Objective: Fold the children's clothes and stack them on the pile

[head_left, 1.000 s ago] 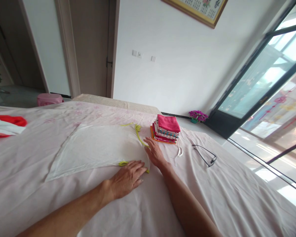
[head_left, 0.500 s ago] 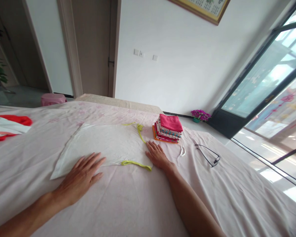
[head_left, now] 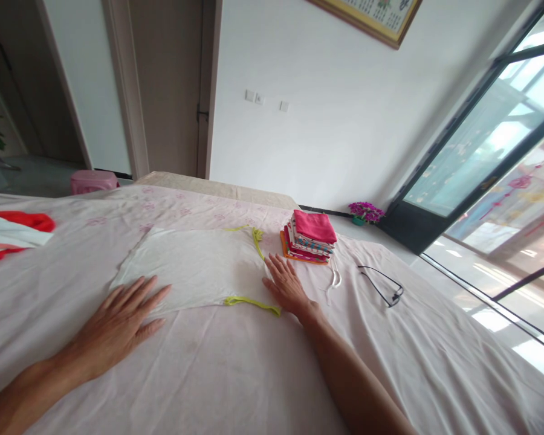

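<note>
A white tank top with yellow-green trim lies spread flat on the pale bedsheet, its trimmed end toward the right. My left hand rests on its lower left corner, fingers outstretched and holding nothing. At the trimmed end, my right hand lies with its fingers extended, touching the edge of the fabric. Just beyond that hand sits a stack of folded clothes, with a pink piece on top and white cords hanging from it.
Dark-framed glasses lie on the sheet to the right. A red and white garment is at the far left. Beyond the bed stand a pink stool and a pot of purple flowers. A glass door is at the right.
My left hand has slid left along the garment to its corner. My right hand has shifted slightly left at the trimmed end.
</note>
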The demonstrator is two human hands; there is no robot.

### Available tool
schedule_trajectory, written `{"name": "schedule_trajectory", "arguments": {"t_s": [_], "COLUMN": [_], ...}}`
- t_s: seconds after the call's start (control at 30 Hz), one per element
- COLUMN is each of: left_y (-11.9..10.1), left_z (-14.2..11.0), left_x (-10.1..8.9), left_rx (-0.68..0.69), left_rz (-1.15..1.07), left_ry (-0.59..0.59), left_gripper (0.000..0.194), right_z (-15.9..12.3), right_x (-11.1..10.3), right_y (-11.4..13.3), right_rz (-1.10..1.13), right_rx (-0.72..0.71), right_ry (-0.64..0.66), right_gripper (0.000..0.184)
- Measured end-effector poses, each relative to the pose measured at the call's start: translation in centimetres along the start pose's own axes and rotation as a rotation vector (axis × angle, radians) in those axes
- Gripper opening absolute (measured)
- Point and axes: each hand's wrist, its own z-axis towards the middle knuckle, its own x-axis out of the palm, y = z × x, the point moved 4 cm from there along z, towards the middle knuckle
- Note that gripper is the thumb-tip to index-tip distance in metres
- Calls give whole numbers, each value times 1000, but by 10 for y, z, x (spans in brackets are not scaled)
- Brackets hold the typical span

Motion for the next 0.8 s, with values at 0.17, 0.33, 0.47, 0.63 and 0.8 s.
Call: {"name": "schedule_trajectory", "arguments": {"t_s": [0.17,0.33,0.47,0.63,0.8], "left_y": [0,5,7,6,7], "left_z": [1,-2,-3,-2,-1], "left_x": [-2,1,3,0,-2], "left_rx": [32,32,37,33,37], "left_rz": [-28,-58,-49,-47,-53], "left_ry": [7,61,81,103,103], "left_gripper": [62,63,64,62,61], "right_z": [-1,-1,-1,-3,-2], "right_x": [13,18,17,17,6], "right_y": [10,-6,-14,-19,-28], "right_rz": [18,-4,-15,9,128], "right_rx": [-74,21,61,98,179], "right_ry": [139,175,195,179,23], "right_gripper": [66,64,64,62,52]}}
